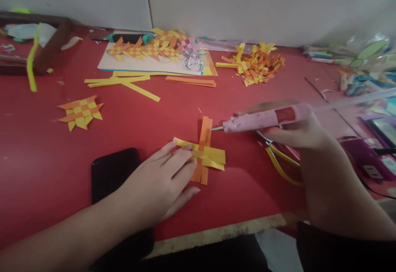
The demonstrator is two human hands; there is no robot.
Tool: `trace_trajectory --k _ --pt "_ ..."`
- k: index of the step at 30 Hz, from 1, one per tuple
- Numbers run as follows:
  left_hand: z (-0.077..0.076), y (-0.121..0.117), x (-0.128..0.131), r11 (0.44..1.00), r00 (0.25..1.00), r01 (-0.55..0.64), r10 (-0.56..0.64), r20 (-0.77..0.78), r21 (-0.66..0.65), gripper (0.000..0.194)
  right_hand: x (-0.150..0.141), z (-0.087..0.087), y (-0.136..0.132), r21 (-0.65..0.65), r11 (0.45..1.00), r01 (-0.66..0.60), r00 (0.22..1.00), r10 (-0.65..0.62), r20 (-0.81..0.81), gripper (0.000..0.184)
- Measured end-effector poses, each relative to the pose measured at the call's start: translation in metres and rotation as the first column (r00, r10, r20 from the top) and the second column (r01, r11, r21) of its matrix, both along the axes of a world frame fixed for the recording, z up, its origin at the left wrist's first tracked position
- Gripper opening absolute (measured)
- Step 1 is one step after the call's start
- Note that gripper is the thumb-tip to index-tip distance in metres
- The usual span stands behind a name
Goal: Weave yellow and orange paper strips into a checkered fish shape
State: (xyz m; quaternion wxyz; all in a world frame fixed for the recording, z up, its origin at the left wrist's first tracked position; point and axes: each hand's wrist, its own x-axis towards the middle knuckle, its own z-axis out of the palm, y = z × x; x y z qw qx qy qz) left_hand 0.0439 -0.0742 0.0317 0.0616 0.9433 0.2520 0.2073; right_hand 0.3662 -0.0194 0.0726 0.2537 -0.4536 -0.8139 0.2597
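Observation:
My left hand (pixel 163 177) lies on crossed paper strips with its fingers stretched out, pressing them to the red table. The orange strips (pixel 206 130) run away from me, and the yellow strips (pixel 216 156) cross them sideways. In my right hand (pixel 309 136) is a pink glue gun (pixel 252 120), its metal nozzle beside the upper part of the orange strips. A clear glue stick (pixel 352 99) sticks out of its back. Under that hand lies a tool with yellow handles (pixel 283 167), partly hidden. Left of the strips sits a woven paper fish (pixel 82 113).
A black phone (pixel 114 169) lies beside my left forearm. Behind are loose yellow strips (pixel 119 81), orange strips (pixel 190 81), more woven fish (pixel 145 50) on a pad, and paper scraps (pixel 261 66). A purple power socket (pixel 368 156) stands right; a brown tray (pixel 52 47) is left.

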Motion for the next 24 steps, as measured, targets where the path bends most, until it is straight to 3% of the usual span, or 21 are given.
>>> trace_trajectory --k 3,7,13,24 --pt "0.0 0.0 0.001 1.0 1.0 0.0 0.0 -0.005 0.011 0.036 -0.006 0.006 -0.001 -0.085 0.962 -0.259 0.966 0.258 -0.024 0.024" --pt "0.001 0.0 0.001 1.0 1.0 -0.003 0.003 -0.016 0.021 0.035 -0.021 0.016 -0.005 -0.065 0.931 -0.358 0.927 0.363 0.093 0.013" --pt "0.001 0.001 0.002 0.999 1.0 -0.011 0.012 -0.012 0.037 0.037 -0.036 0.013 -0.011 -0.023 0.929 -0.371 0.902 0.366 0.23 0.008" --pt "0.0 0.0 0.001 0.998 1.0 -0.019 0.02 -0.01 0.063 0.036 -0.036 0.002 -0.013 0.039 0.937 -0.348 0.92 0.333 0.207 0.012"
